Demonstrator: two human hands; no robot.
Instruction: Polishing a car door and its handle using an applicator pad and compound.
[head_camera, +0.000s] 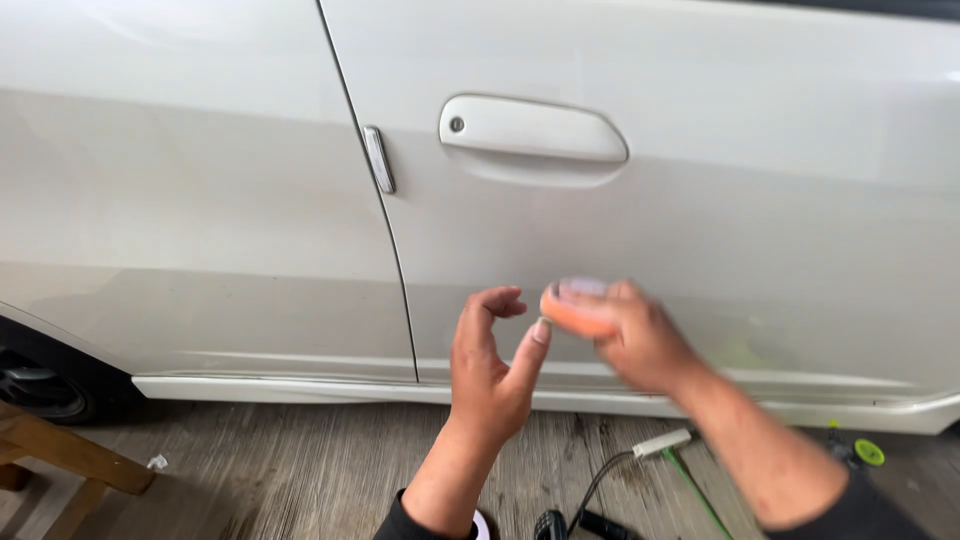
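— Against the lower part of the white car door (700, 200), what was the right hand (640, 340) doing?

— It was closed around an orange pad (578, 312), fingers wrapped over the top of it. The pad sat just below the door handle (530, 130), at or very near the panel; I couldn't tell whether it touched, since that hand was blurred.

— And the left hand (492, 365)?

— Held nothing. It was raised beside the pad, fingers curled loosely, thumb up, its tip just beside the pad's left end. It hovered in front of the door, right of the seam between the two panels.

— What else was on the door?

— A small chrome strip (379, 159) at the seam, left of the handle. The rear panel (180, 200) ran off to the left, with a dark wheel (35, 385) at its bottom corner.

— And underneath?

— A grey plank floor (300, 470). A wooden stand (70, 460) stood near the wheel at the left edge. Between the forearms lay a dark cable with a white plug (660, 441), and a green rod (695, 490) slanted beside it. By the sill at the right edge sat a small green disc (869, 452).
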